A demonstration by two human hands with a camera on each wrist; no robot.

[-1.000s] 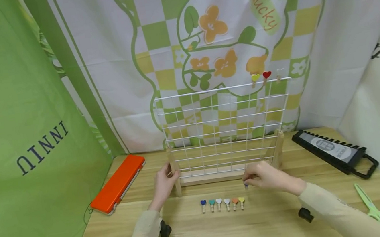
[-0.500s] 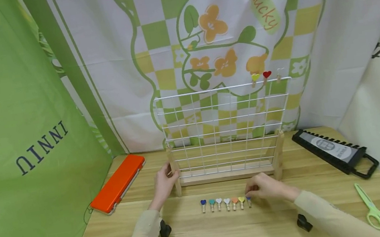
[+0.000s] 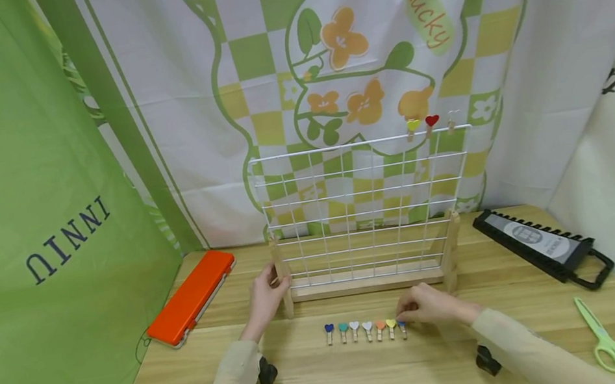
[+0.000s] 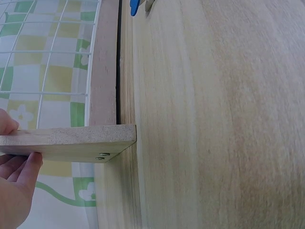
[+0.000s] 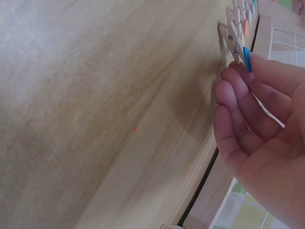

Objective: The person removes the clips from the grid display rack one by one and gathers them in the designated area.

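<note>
My left hand (image 3: 265, 295) grips the left wooden foot (image 4: 76, 140) of a stand that holds a white wire grid (image 3: 340, 147). Thumb and fingers lie on opposite faces of the board. In front of the grid, my right hand (image 3: 426, 304) pinches a small wooden clothespin with a blue heart (image 5: 246, 59), its other fingers curled beneath. This clothespin is at the right end of a row on the table, beside a clothespin with a yellow heart (image 3: 391, 326). Further left in the row are an orange-heart clothespin (image 3: 380, 327), a teal-heart clothespin (image 3: 343, 331) and several others.
Yellow (image 3: 413, 126), red (image 3: 432, 121) and white heart clothespins (image 3: 453, 119) sit on the grid's top bar. An orange case (image 3: 192, 298) lies at left. At right are a black rack with a grey label (image 3: 539, 244) and green scissors (image 3: 605, 337). Printed curtains surround the wooden table.
My right hand has brought the blue-heart clothespin toward me to the row's right end, then shifted it very slightly left. The left hand stays on the stand.
</note>
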